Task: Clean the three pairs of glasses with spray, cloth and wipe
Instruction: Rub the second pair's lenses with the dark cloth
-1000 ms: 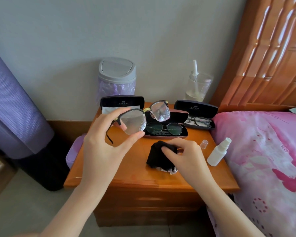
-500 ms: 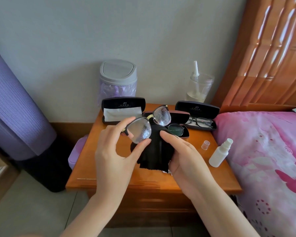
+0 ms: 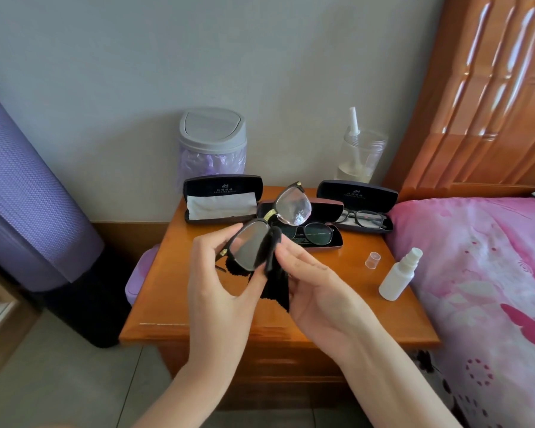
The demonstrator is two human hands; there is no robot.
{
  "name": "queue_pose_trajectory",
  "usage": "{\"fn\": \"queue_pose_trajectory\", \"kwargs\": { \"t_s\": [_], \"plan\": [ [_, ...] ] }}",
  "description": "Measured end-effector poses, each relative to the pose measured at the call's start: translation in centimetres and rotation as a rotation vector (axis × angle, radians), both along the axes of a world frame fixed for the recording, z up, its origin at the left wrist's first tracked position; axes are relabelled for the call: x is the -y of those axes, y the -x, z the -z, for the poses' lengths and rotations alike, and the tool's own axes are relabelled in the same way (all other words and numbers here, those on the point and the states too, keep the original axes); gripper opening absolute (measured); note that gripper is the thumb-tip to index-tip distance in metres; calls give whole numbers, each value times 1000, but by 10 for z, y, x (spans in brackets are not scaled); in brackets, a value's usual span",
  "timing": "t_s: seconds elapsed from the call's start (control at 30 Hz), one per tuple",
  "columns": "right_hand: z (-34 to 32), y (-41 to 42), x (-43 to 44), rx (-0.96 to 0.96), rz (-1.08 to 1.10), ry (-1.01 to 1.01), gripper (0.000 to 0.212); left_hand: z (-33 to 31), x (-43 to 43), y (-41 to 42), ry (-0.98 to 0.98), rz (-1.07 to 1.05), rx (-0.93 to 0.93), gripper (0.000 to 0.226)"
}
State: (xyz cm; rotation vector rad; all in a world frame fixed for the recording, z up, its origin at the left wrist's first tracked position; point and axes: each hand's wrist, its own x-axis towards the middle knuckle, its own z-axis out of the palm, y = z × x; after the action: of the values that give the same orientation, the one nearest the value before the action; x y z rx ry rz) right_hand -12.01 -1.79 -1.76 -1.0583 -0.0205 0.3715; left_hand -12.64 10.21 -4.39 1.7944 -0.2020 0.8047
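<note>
Black cloth [image 3: 275,290], pinched by the right hand [image 3: 318,293], touches the glasses [image 3: 250,246] that the left hand [image 3: 218,291] grips.

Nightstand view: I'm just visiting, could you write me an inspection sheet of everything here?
Surface: wooden nightstand, glossy top.
Job's things: held glasses, far lens droplet-speckled; black cloth against near lens; round glasses and dark glasses lying in open cases; spray bottle uncapped, cap beside it.
Clutter: third case with white cloth; lidded bin; plastic cup.
Hands: left hand grips the frame; right hand pinches the cloth onto the lens.
Cables: nothing seen.
Surroundings: pink bed right, purple roll left.
</note>
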Motion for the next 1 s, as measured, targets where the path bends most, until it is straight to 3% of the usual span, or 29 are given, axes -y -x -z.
{"fn": "queue_pose_trajectory", "kwargs": {
  "t_s": [0.13,0.27,0.4,0.53,0.67,0.8,1.0],
  "plan": [
    [6,-2,-7,-50,23,-42,39,8,6,2,-40,-2,38,45],
    [5,1,-8,-34,37,52,39,7,9,4,26,37,9,47],
    [4,-1,-3,-18,109,146,37,2,7,5,36,114,-134,49],
    [-1,-6,10,50,170,253,40,-10,-6,2,-40,358,-334,67],
    [-9,-9,17,140,146,369,36,-23,-24,-8,89,623,-463,40],
    [-13,-8,14,220,129,488,32,-29,-35,-15,119,598,-523,33],
    [-19,-7,17,289,99,600,16,-28,-46,-21,-8,586,-565,26]
  ]
}}
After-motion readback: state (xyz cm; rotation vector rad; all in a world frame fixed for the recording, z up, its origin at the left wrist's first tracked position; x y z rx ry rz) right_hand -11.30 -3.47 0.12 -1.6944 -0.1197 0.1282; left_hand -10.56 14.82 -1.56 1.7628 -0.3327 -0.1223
